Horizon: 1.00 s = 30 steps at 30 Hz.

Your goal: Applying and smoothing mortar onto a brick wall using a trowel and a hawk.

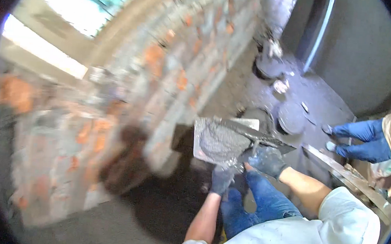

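My gloved left hand (221,179) is closed at the near edge of a pale, square mortar hawk (198,145), its grip partly hidden beneath the board. A heap of wet grey mortar (225,142) covers most of the hawk. To the right, my gloved right hand (268,162) is wrapped round the handle of a plastering trowel (275,140). Its long, mortar-smeared blade lies across the far right side of the hawk, over the edge of the heap. Both hands are in front of my jeans.
A partly bare brick wall (161,86) with a window opening (50,30) rises on the left. Round mortar tubs (292,117) stand on the floor ahead. Another person in blue jeans (361,139) is at right, beside a long wooden plank (353,182).
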Available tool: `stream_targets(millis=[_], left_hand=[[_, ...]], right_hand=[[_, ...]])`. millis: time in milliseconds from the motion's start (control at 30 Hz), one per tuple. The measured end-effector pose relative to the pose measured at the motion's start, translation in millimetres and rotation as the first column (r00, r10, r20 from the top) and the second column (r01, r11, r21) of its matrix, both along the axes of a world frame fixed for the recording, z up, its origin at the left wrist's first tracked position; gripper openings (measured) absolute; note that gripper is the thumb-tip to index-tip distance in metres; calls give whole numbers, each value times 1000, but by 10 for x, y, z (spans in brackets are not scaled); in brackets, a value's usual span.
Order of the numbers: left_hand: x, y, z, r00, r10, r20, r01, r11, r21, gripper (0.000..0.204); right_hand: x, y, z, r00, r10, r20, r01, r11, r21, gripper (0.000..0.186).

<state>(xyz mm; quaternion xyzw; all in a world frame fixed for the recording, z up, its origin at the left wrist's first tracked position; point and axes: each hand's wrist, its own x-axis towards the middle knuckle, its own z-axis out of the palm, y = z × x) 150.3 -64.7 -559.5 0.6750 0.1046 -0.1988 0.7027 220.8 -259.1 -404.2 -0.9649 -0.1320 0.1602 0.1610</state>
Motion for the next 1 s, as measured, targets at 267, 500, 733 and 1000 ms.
stream_targets(millis=[267,500,733,1000], left_hand=[[-640,397,2856,933,338,-123,-346,936,-57,18],[-814,627,3978,841,540,0,-534,831,-156,19],[-687,628,4287,758,652,21,-632,742,-222,10],[-447,234,4493,660,733,164,-701,679,-218,9]], right_hand=[[-198,-135,1833,923,176,342,-254,947,198,23],[134,95,2271,603,316,733,-544,834,88,17],[1299,428,2459,69,396,916,-743,633,-217,31],[1855,1218,2971,194,233,953,-781,625,6,27]])
